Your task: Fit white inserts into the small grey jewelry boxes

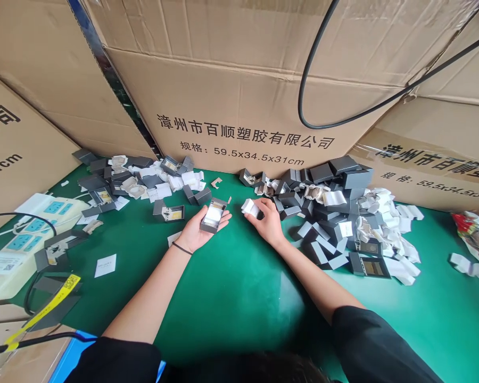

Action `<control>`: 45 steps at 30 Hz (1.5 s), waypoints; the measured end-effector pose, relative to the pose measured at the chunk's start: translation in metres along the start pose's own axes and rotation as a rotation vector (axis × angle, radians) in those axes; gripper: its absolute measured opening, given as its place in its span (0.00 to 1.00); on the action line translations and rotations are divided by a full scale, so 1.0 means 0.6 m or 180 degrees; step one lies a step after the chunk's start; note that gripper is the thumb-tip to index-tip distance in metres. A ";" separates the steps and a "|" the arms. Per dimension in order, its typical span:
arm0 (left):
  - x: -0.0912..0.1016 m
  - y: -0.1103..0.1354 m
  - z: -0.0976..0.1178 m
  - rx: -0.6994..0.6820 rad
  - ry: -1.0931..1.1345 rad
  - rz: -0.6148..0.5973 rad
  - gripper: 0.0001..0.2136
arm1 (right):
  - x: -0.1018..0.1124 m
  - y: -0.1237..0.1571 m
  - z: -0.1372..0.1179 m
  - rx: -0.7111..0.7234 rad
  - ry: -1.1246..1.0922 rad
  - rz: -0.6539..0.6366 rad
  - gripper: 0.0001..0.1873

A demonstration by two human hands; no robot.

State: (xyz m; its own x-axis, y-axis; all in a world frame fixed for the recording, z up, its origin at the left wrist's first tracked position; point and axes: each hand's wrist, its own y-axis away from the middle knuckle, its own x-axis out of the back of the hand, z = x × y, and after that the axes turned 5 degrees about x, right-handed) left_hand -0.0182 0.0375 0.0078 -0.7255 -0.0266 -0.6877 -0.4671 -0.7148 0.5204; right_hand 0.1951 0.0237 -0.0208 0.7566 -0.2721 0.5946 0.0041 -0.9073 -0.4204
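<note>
My left hand (197, 230), palm up, holds a small dark grey box (214, 215) with a pale, shiny inside. My right hand (268, 221) pinches a folded white paper insert (249, 207), a short way to the right of the box. On the green table just left of my left hand lies an opened dark box (168, 213). A heap of dark boxes (323, 183) and crumpled white paper inserts (383, 218) spreads to the right of my right hand. A small tan scrap (216, 183) lies behind the box in my left hand.
Large cardboard cartons (239, 96) wall off the back. A black cable (303, 101) hangs in front of them. More boxes and papers (143, 178) are piled at back left. Power strips (35, 234) stand at the left, near a white card (105, 265). A plastic packet (477, 234) lies far right.
</note>
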 end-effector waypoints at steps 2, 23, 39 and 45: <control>0.003 -0.001 0.001 -0.0204 0.0086 0.0097 0.24 | 0.000 0.000 -0.001 -0.0245 -0.0525 0.0048 0.22; 0.006 -0.008 -0.022 -0.1286 -0.0520 0.0363 0.22 | -0.012 0.003 0.001 0.0264 -0.0243 -0.0293 0.24; 0.003 -0.014 -0.001 -0.0898 0.0366 0.0150 0.17 | -0.028 -0.115 -0.059 0.0850 0.0572 -0.0997 0.15; 0.006 -0.013 0.005 -0.0883 0.0594 0.0166 0.18 | -0.123 -0.245 -0.092 0.0766 0.0651 -0.1671 0.13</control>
State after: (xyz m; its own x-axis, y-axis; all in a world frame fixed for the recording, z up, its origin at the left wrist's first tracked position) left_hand -0.0186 0.0449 0.0029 -0.6279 -0.1773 -0.7579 -0.2577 -0.8714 0.4174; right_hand 0.1025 0.1596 0.0349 0.4728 0.1139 0.8738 0.5079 -0.8455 -0.1646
